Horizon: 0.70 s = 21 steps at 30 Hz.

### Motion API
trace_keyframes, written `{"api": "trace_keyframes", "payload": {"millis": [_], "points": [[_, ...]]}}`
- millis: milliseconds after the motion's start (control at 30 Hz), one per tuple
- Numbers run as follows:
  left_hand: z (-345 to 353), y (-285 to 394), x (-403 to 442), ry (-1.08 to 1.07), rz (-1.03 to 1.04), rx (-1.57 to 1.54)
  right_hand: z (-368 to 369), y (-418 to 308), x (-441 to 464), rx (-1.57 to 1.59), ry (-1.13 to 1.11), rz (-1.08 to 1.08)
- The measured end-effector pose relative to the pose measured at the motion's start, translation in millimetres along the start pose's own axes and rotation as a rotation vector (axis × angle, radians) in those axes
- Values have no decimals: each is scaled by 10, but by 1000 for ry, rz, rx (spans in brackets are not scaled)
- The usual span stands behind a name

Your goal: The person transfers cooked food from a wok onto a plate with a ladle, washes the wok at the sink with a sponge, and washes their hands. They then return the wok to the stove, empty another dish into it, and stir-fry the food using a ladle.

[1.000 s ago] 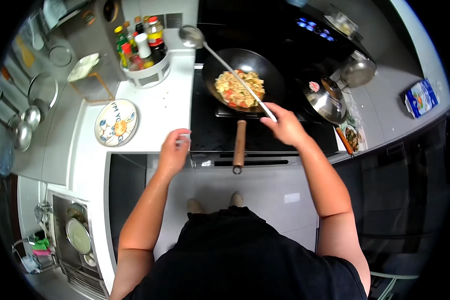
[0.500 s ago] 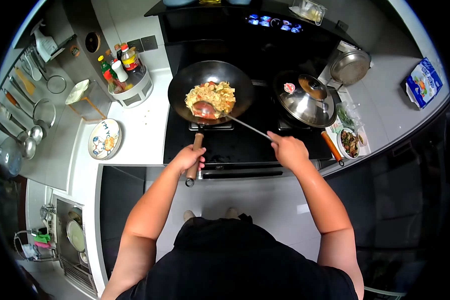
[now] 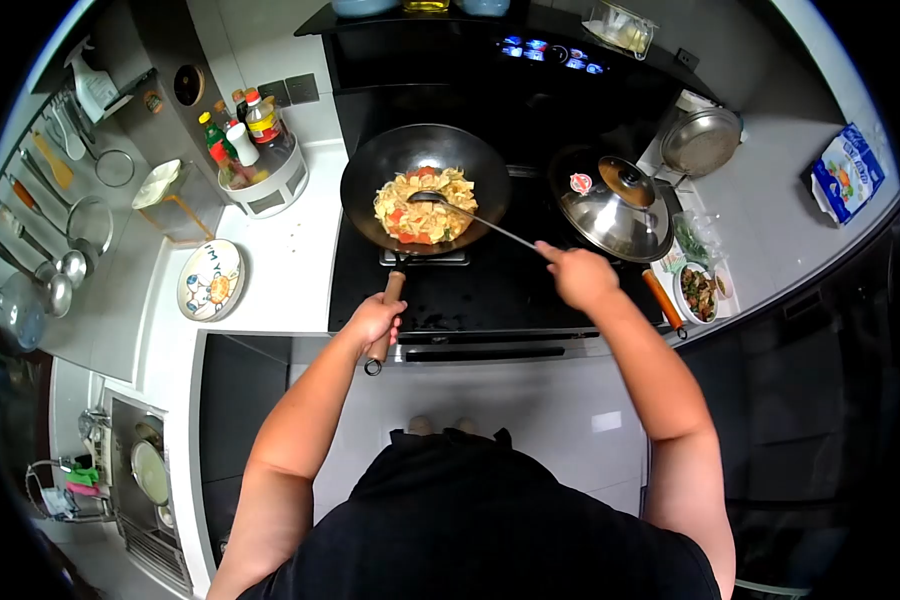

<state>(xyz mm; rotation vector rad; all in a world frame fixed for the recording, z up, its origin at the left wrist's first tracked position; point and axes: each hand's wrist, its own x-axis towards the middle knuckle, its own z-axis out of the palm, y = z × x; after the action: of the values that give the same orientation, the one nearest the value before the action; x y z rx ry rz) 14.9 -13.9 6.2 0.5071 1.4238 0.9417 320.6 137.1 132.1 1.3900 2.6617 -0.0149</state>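
Note:
A dark wok (image 3: pixel 370 165) stands on the left burner, holding a fried mix (image 3: pixel 420 215) of pale pieces and red bits that look like tomato. My left hand (image 3: pixel 375 318) is closed around the wok's wooden handle (image 3: pixel 393 289). In my right hand (image 3: pixel 582 277) I grip a long-handled metal ladle (image 3: pixel 490 227) by its end. The ladle's head rests on or just above the middle of the food, its hollow partly turned from view.
Right of the wok, a lidded pan (image 3: pixel 610 215) with an orange handle (image 3: pixel 664 302) sits on the stove. A bowl of chopped food (image 3: pixel 697 293) is beside it. On the left counter are a patterned bowl (image 3: pixel 210 280) and a bottle caddy (image 3: pixel 268 190).
The ladle's head has moved up and right, from the food's lower edge to its middle. More red pieces show in the food. My left hand stays on the wok handle.

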Motion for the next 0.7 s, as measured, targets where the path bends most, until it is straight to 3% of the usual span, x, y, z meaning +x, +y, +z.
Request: {"api": "trace_keyframes", "payload": {"millis": [200, 467, 567, 700], "points": [[-41, -13, 13, -17, 4, 23, -604, 139, -481, 208, -6, 0], [-30, 16, -1, 27, 1, 78, 38, -229, -62, 147, 139, 211], [-62, -41, 77, 30, 14, 108, 289, -393, 144, 154, 75, 329], [-34, 6, 39, 48, 1, 134, 468, -323, 106, 469, 80, 245]]}}
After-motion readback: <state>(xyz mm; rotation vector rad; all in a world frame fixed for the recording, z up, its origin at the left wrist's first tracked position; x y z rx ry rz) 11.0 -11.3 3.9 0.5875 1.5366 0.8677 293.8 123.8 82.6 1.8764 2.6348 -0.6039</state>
